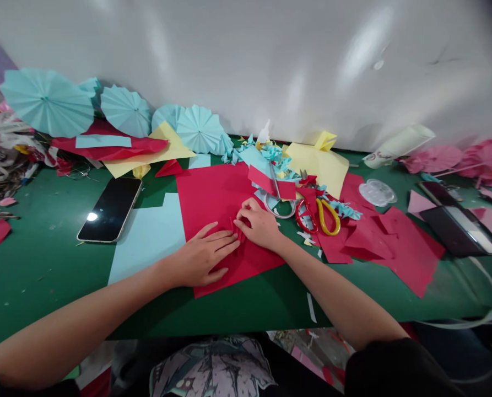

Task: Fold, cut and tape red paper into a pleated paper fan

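Note:
A large red sheet of paper [212,190] lies in front of me on the green table. My left hand [212,253] rests flat on it, fingers stretched out toward the right. Close to those fingertips, my right hand [257,223] is curled, its thumb and fingers pinching a small folded piece of red paper [236,227]. Red on red makes that piece's outline hard to see. Partly under the red sheet is a light blue sheet [152,237]. Just beyond my right hand lie red-handled scissors [306,216], yellow-handled scissors [328,218] and scissors with pale handles [285,214].
A phone [111,209] lies at the left. Blue pleated paper rosettes [47,102] lean along the back wall. Blue scraps [285,160], a yellow sheet [318,165] and red sheets [411,248] spread rightward, near a clear plastic lid [378,193] and a dark device [456,229].

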Demonstrator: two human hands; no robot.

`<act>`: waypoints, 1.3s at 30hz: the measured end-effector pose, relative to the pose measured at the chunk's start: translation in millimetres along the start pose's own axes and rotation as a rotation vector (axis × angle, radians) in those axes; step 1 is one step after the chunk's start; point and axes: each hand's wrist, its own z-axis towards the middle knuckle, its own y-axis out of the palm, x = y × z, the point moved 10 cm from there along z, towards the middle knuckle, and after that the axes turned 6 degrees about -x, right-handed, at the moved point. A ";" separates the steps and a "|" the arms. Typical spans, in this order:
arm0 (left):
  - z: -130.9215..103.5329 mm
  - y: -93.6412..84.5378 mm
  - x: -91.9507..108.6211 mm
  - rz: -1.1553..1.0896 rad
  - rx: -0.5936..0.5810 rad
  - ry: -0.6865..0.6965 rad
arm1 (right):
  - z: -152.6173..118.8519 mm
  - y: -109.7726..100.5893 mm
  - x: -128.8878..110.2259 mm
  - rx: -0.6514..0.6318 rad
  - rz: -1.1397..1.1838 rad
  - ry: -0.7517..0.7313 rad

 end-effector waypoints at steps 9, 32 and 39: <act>1.0 3.2 5.0 0.036 -0.014 0.040 | 2.0 1.5 2.6 -0.041 -0.009 0.026; -1.3 1.9 2.9 -0.100 -0.087 0.157 | 5.8 0.9 10.5 -0.011 0.046 0.123; -0.9 1.2 -0.5 -0.071 -0.067 0.135 | 5.8 3.9 9.9 -0.105 0.081 0.059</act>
